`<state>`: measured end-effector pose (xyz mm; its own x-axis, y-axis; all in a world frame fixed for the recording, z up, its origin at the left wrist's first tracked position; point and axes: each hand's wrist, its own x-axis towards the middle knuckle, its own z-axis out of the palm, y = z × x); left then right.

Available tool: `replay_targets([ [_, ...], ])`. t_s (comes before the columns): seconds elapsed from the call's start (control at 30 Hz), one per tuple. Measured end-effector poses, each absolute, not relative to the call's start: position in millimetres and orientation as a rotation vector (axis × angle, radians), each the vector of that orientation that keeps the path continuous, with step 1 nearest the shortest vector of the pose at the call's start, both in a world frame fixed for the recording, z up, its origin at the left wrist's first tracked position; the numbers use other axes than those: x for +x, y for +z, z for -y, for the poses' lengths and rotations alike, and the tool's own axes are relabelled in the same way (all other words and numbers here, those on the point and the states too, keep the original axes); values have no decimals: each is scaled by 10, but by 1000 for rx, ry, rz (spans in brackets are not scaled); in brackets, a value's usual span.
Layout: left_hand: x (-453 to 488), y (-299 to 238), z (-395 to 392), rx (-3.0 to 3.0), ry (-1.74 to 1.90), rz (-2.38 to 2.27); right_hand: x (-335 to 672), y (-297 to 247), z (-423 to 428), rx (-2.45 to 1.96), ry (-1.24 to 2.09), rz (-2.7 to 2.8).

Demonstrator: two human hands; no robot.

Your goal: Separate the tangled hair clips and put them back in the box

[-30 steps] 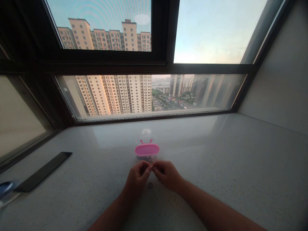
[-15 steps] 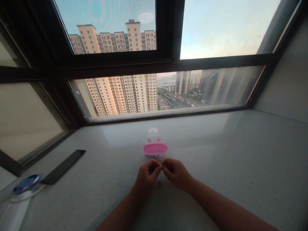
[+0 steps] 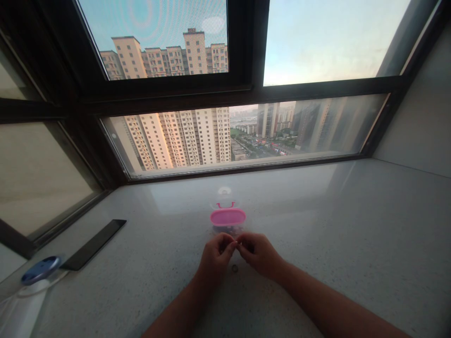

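My left hand [image 3: 219,251] and my right hand [image 3: 259,253] meet fingertip to fingertip above the pale speckled sill [image 3: 169,281]. Both are closed in a pinch around something tiny and whitish, too small to name. Just below them on the sill lies a small ring [image 3: 235,268]. Beyond my fingers stands a pink oval container [image 3: 228,217], and small bits near its front side are partly hidden by my hands. Behind it is a clear lid with a pink handle [image 3: 226,205].
To the left lies a dark flat slab [image 3: 94,245]. Next to it, a round blue-topped device [image 3: 41,270] with a cable sits on a white object [image 3: 24,307]. A dark window frame [image 3: 246,171] borders the sill at the back.
Both hands stay in nearly the same place, fingertips still together. The view has shifted very slightly; nothing on the sill has visibly moved.
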<state>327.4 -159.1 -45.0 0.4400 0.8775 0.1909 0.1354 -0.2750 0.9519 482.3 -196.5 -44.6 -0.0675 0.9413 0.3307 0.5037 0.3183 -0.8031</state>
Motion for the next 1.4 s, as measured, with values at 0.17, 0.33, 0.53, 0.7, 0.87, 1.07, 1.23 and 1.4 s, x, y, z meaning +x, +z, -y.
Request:
replay_targets([
  [0.17, 3269, -457, 1584, 1710, 940, -867, 4820, -431, 1965, -1321, 622, 1718],
  [0.33, 3260, -478, 1567, 1739, 931, -845, 4821, -422, 1966, -1344, 618, 1720],
  [0.53, 3253, -484, 1566, 1761, 927, -853, 4822, -427, 1962, -1347, 620, 1716],
  [0.7, 3259, -464, 1573, 1742, 945, -854, 4817, -442, 1961, -1312, 630, 1703],
  [0.87, 3262, -448, 1580, 1728, 943, -850, 4807, -447, 1958, -1317, 621, 1653],
  [1.07, 3265, -473, 1551, 1738, 964, -853, 4809, -441, 1958, -1336, 578, 1639],
  [1.23, 3265, -475, 1550, 1747, 971, -873, 4812, -443, 1967, -1376, 507, 1652],
  [1.4, 3267, -447, 1560, 1754, 983, -866, 4810, -434, 1976, -1411, 454, 1660],
])
